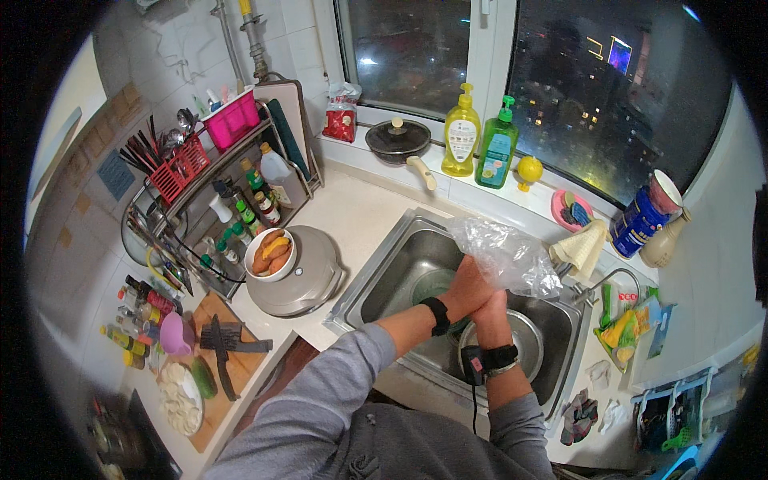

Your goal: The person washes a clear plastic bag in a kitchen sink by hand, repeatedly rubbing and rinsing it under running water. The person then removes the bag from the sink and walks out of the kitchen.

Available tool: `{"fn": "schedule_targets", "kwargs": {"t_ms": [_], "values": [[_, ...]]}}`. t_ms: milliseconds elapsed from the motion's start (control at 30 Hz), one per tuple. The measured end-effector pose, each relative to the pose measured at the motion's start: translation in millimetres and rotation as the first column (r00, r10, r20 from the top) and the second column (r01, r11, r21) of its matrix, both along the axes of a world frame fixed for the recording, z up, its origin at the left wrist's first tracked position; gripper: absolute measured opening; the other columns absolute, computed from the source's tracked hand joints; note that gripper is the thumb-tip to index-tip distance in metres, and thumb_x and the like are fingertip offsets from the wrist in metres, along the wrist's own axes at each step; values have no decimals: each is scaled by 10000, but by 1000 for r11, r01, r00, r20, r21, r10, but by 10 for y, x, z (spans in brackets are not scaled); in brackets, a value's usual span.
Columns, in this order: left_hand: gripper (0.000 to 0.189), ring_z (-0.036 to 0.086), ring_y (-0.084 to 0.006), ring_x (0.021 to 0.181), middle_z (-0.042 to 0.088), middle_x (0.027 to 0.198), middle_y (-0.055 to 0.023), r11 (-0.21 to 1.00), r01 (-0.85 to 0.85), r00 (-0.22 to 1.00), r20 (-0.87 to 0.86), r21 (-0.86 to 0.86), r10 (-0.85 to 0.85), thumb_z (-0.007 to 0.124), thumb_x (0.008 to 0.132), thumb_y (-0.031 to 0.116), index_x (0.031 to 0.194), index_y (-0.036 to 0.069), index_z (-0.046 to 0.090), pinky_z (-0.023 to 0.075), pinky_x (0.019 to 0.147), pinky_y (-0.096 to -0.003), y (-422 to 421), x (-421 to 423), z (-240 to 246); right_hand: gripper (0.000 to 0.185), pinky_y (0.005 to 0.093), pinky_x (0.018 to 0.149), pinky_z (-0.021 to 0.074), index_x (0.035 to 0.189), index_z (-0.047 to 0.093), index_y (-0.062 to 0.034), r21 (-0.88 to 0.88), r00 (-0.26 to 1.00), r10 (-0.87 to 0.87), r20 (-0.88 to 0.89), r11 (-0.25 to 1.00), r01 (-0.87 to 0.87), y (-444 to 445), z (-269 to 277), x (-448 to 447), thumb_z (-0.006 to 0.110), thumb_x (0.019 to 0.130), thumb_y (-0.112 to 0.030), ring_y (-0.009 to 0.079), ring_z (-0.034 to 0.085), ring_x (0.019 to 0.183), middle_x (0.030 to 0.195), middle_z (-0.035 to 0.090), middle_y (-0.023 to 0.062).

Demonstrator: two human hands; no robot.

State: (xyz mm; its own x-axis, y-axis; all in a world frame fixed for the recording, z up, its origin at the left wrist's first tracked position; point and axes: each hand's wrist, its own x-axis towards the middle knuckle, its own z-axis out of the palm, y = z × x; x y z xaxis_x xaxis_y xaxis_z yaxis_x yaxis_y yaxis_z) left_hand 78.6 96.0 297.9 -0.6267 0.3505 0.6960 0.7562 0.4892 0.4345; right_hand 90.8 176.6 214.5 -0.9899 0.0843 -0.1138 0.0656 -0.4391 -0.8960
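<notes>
A crumpled clear plastic bag [510,255] spreads over the back of the two-basin steel sink [393,255]. My left hand [470,285] reaches in from the left and meets the bag, its fingers partly covered by the film. Just below and against it is my right hand [492,304], close to the bag's lower edge; its fingers are hidden, so I cannot tell its grip. Under my right forearm, a round steel bowl or pan [528,345] sits in the right basin. A greenish round thing [433,285] lies in the left basin.
Left of the sink, a white bowl of sweet potatoes [273,255] stands on a grey lidded appliance [312,270]. Two knives [223,354] and a cucumber [204,378] lie on a wooden board [246,360]. Pump bottles [461,135] line the sill; a faucet [585,294] rises at right.
</notes>
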Motion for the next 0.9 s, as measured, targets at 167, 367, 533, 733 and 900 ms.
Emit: {"fn": "schedule_targets", "kwargs": {"t_ms": [167,367,533,733,900], "values": [[217,571,-330,874,625,940,-151,996,70,996,43,63,-73,518,762,174,899,48,628,433,792,-433,68,-28,34,375,366,913,431,1201,517,-43,13,1000,12,9,1000,-13,75,-85,-31,516,868,-216,272,534,1069,1151,572,133],[205,579,-336,860,619,915,-157,988,11,998,-65,-154,-21,507,770,175,885,59,629,452,766,-431,36,-31,47,371,367,904,436,1197,518,-45,25,1000,25,18,999,-25,109,-95,32,519,865,-212,271,539,1059,1143,575,130],[196,575,-358,857,605,909,-182,985,19,1000,-9,-172,-21,520,774,188,886,59,616,461,766,-433,45,-34,62,368,368,897,440,1194,519,-47,30,999,33,22,999,-34,138,-100,14,522,863,-208,271,543,1052,1137,578,128],[211,573,-368,857,606,917,-200,994,93,987,138,-53,-85,528,780,190,897,31,601,460,767,-440,64,-31,52,364,369,889,444,1190,521,-49,45,999,41,25,998,-42,160,-96,9,525,860,-204,269,548,1043,1128,582,125],[229,570,-381,848,605,906,-202,985,109,969,208,133,-136,534,784,189,926,20,596,456,763,-447,64,-56,5,361,370,882,448,1186,522,-51,51,998,57,20,997,-58,142,-113,-30,528,858,-201,269,552,1035,1122,585,123]]}}
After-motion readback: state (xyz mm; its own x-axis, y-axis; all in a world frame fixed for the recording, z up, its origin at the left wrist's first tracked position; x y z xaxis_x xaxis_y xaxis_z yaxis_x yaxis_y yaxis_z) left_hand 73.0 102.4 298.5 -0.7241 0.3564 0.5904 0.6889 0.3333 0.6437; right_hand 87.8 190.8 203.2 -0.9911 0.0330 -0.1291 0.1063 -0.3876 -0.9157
